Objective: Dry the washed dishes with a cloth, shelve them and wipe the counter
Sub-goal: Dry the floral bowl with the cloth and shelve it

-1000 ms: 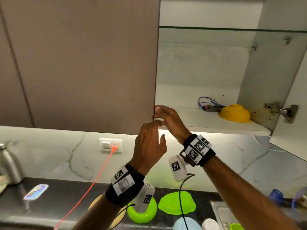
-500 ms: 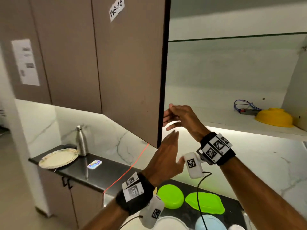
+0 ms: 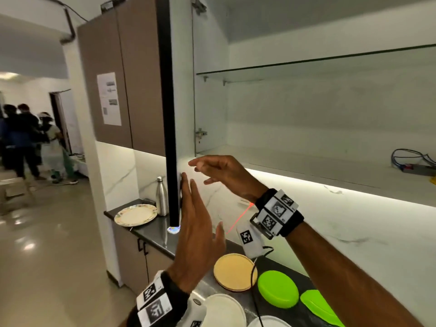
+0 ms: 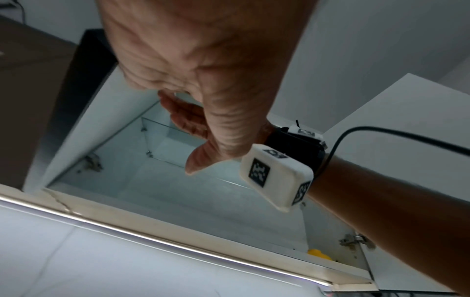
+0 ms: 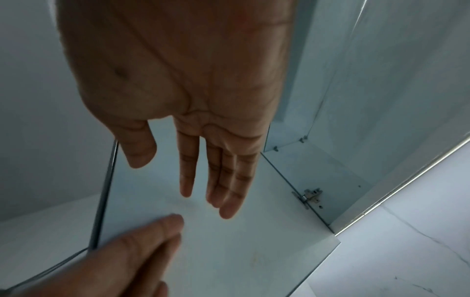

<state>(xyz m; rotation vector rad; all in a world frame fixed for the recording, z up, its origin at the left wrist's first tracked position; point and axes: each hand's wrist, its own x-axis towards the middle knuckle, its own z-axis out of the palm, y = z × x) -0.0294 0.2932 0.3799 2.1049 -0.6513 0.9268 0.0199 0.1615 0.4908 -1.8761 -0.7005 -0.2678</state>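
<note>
Brown door: the cupboard door [image 3: 168,109] is now standing wide open, where it was shut a second ago, so shelving can start.
Left hand: the left hand [image 3: 197,234] is touching the door's edge, grip open, fingers flat.
Right hand: the right hand [image 3: 223,174] is hanging loose, grip open, holding nothing.
Dishes: the yellow plate [image 3: 233,271] and green bowl [image 3: 278,289] are waiting on the tabletop [image 3: 153,232].
In the way: wires [image 3: 410,159] are lying on the shelf [image 3: 306,168].
</note>
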